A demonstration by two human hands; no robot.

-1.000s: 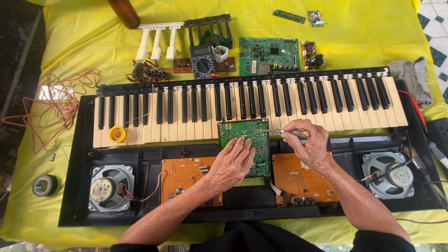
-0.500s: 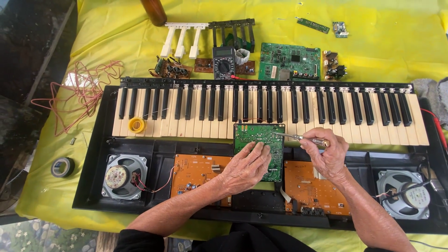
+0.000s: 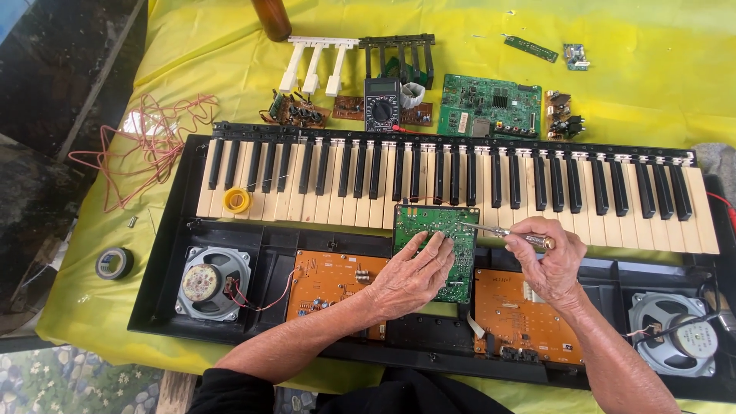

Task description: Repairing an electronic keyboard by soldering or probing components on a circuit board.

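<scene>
While left hand (image 3: 410,276) pins green board (image 3: 437,230), right hand (image 3: 548,257) holds screwdriver (image 3: 506,232).

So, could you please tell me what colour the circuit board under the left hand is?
Green circuit board, seen in the head view.

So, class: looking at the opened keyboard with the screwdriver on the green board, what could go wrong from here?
1. The screwdriver in the right hand could slip across the green circuit board and scratch it.
2. The left hand presses flat on that board; uneven pressure might strain it.
3. The solder roll sits loose on the keys and could roll off if the case is bumped.
</scene>
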